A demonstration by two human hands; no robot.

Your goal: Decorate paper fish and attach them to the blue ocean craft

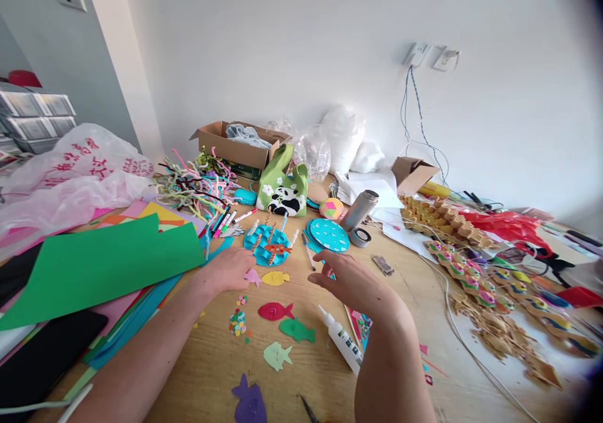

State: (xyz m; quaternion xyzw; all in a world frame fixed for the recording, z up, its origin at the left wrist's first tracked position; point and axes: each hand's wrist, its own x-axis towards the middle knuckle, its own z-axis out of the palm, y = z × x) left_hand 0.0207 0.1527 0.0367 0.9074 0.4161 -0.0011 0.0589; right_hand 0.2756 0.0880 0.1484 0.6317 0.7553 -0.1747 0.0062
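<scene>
Wooden surface (207, 363) lies beneath both the left grip (234, 268) and the right grip (347, 280). Large green sheet (113, 259) to the left of the left grip, on a heap of coloured paper. Cardboard box (230, 153), open-topped, well beyond the left grip; green panda bag (282, 190) nearer, beyond the gap between the grips. Right grip: hovers with thumb and forefinger parted, empty as far as it shows. Left grip: fingers bent down, tips on the pink paper fish; whether pinched or only touched, cannot tell. Metal flask (358, 210) stands tilted in view, beyond the right grip. Blue round piece with twisted upright sticks (252, 242) just beyond the left grip's fingers; pale-spotted blue discs (330, 234) beyond the right. White glue bottle (343, 341) lies on the near side of the right grip. Purple fish (249, 403) nearest the wearer; red fish (274, 311), green fish (298, 330) and pale green fish (277, 356) between the forearms. Yellow fish (276, 278) just right of the left grip, beside the pink paper fish (254, 277), smallest of the set. Loose paper dots (238, 324) on the near side of it.
</scene>
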